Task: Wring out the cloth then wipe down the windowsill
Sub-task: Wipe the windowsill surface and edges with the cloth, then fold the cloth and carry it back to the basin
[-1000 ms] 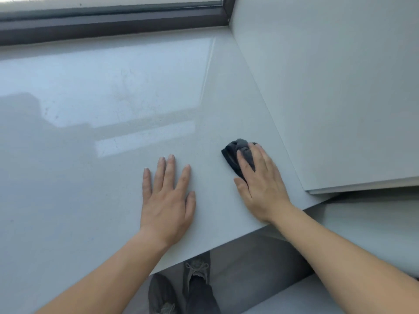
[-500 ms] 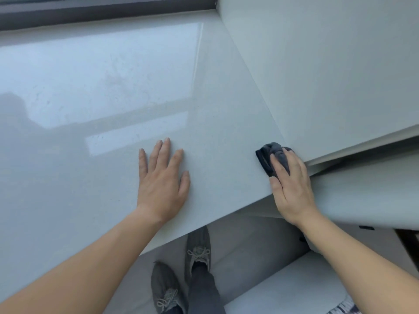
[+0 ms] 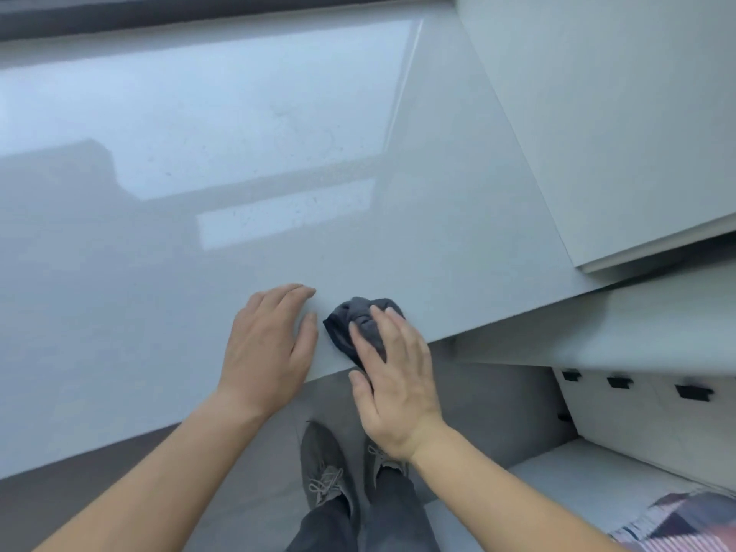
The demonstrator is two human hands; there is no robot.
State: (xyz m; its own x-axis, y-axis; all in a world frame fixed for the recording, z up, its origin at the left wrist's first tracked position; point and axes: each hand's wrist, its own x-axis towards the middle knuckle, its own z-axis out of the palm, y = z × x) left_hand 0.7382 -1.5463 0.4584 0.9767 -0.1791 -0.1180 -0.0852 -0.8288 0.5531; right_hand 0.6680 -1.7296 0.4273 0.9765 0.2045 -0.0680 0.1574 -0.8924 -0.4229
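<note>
Your right hand (image 3: 392,376) lies on the bunched dark grey cloth (image 3: 343,321), fingers (image 3: 384,328) straight and close together, pressing it onto the glossy windowsill (image 3: 239,249) right at its front edge. Your left hand (image 3: 267,348) rests palm-down on the sill just beside the cloth, fingers relaxed, together, holding nothing. Grey shoes (image 3: 322,468) on the floor below.

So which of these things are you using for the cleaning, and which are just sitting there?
In the job: dark grey bunched cloth; glossy pale grey windowsill; right hand pressing the cloth; left hand flat on the sill.
Just about: grey lace-up shoes; striped fabric; small black tabs below.
</note>
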